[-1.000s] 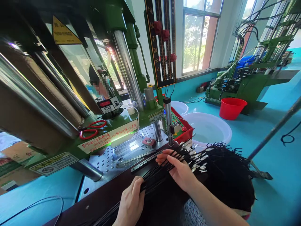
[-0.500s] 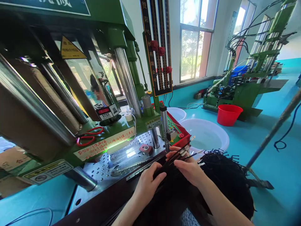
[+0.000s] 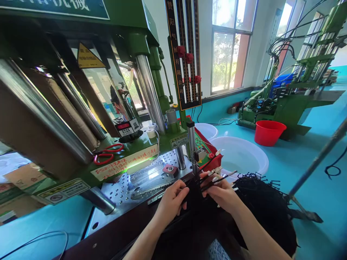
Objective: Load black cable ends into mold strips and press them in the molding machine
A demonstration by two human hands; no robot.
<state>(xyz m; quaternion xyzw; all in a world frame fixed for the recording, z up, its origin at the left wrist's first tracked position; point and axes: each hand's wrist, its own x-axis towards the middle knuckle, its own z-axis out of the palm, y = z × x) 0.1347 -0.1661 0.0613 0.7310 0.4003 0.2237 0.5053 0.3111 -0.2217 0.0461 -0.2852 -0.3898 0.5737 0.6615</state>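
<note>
Black cables [image 3: 210, 185] with pale connector ends lie in my right hand [image 3: 223, 193], its fingers closed around them. The connector tips point up and to the right. Beside it on the left, my left hand [image 3: 172, 198] has its thumb and fingers pinched together on the dark cable strands; the exact grip is partly lost against the black background. Below both hands is a dark worktop edge [image 3: 116, 231]. Just right of my right hand hangs a large bundle of black cables [image 3: 260, 206], many ends sticking out.
A green press [image 3: 151, 68] rises at the left, red-handled scissors [image 3: 107, 154] on its ledge. Its perforated metal plate [image 3: 115, 193] carries a slotted metal strip [image 3: 146, 193]. Behind stand a red control box [image 3: 215, 159], white tubs [image 3: 252, 155] and a red bucket [image 3: 269, 133].
My left hand's thumb and fingers have come together into a pinch. My right hand has shifted slightly right and lower, its fingers more curled round the cables. The view has turned slightly left.
</note>
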